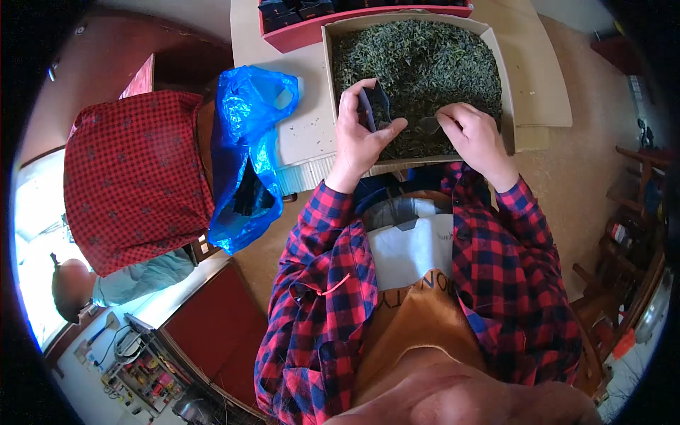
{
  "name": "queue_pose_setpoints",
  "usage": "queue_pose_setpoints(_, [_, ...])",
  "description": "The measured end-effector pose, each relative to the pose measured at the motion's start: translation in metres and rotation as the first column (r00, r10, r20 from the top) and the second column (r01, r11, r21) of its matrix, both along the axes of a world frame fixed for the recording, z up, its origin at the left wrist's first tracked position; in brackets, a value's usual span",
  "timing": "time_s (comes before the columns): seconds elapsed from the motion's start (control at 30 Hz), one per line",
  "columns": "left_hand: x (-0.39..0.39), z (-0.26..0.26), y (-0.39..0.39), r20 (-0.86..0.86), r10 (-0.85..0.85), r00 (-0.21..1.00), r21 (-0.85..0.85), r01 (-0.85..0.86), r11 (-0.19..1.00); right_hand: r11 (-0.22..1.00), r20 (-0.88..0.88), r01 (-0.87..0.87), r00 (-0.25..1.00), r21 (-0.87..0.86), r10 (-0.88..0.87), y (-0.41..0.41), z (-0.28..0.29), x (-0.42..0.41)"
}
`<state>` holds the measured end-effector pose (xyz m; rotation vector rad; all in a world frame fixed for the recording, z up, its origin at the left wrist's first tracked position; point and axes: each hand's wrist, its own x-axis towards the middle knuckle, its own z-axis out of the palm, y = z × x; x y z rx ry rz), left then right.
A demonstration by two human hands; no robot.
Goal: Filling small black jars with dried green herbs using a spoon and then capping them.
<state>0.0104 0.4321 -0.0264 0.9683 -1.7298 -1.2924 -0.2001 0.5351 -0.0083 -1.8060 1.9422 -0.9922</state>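
Dark green dried leaves, which look like loose tea [425, 58], fill a shallow cardboard box [508, 114] in front of me. Over its left part, my left hand [364, 119] grips a small dark packet [376, 106] between thumb and fingers, its mouth open. What lies inside the packet is hard to make out. My right hand [470, 133] is low over the near right part of the leaves, fingertips pinched on a small scoop [426, 126]. The scoop's bowl rests at the leaves, left of the fingers; its handle is hidden by the hand.
Beyond the box stands a red box [297, 34] of dark packets. A blue plastic bag [249, 159], gaping, hangs at the table's left edge, with dark items inside. Further left are a red checked cloth cover [138, 175] and a person [143, 281]. Wooden furniture [632, 186] is right.
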Motion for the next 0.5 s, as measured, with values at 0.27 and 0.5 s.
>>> queue_pose_setpoints(0.27, [-0.002, -0.008, 0.002, 0.005, 0.005, 1.0, 0.003, -0.005, 1.0, 0.926, 0.582, 0.044, 0.766, 0.376, -0.273, -0.007, -0.014, -0.011])
queue_pose_setpoints(0.5, [0.0, 0.0, 0.002, 0.174, 0.003, 0.985, -0.199, 0.032, 0.98, 0.961, 0.786, 0.212, 0.556, 0.179, -0.269, -0.008, 0.029, -0.036])
